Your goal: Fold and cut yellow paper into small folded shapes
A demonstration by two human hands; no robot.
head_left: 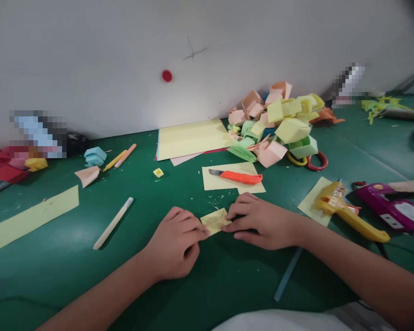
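Note:
A small piece of folded yellow paper (pixel 214 222) with crease lines lies on the green table in front of me. My left hand (pixel 177 241) has its curled fingers on the paper's left edge, fingertips touching it. From the other side, my right hand (pixel 265 223) pinches the right corner, with thumb and fingers close together. Just beyond the hands, an orange utility knife (pixel 239 177) with its blade out rests on a pale yellow sheet (pixel 212 183). A tiny yellow paper box (pixel 158 172) sits farther off to the left.
Several folded paper boxes (pixel 293 131) are heaped by the wall, near red-handled scissors (pixel 317 161). On the right lie a yellow glue gun (pixel 352 214) and a purple tool (pixel 388 207). A whitish stick (pixel 113 224) and yellow strip (pixel 37 216) are left; a blue strip (pixel 287 276) lies under my right forearm.

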